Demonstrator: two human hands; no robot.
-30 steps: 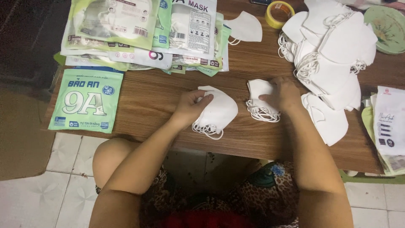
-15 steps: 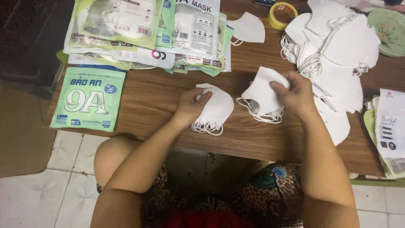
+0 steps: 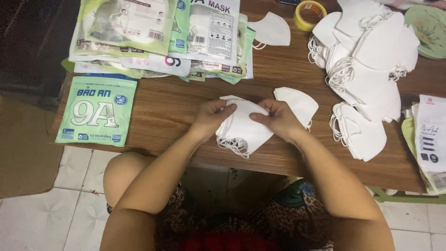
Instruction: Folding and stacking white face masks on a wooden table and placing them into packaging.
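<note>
Right hand point(image 3: 275, 118) had brought its masks onto the stack point(image 3: 244, 128); left hand point(image 3: 211, 116) joined, fingers of both pinching the edge, probably squaring it.

Lighting's pretty flat and warm, coming from overhead, so the wooden table point(image 3: 176, 107) reads evenly lit. The white masks at the upper right point(image 3: 371, 51) are a bit blown out. Upper left corner drops into deep shadow. Glossy packets point(image 3: 130, 23) catch mild glare. Slightly soft overall, with some wide-angle stretch at the edges.
</note>
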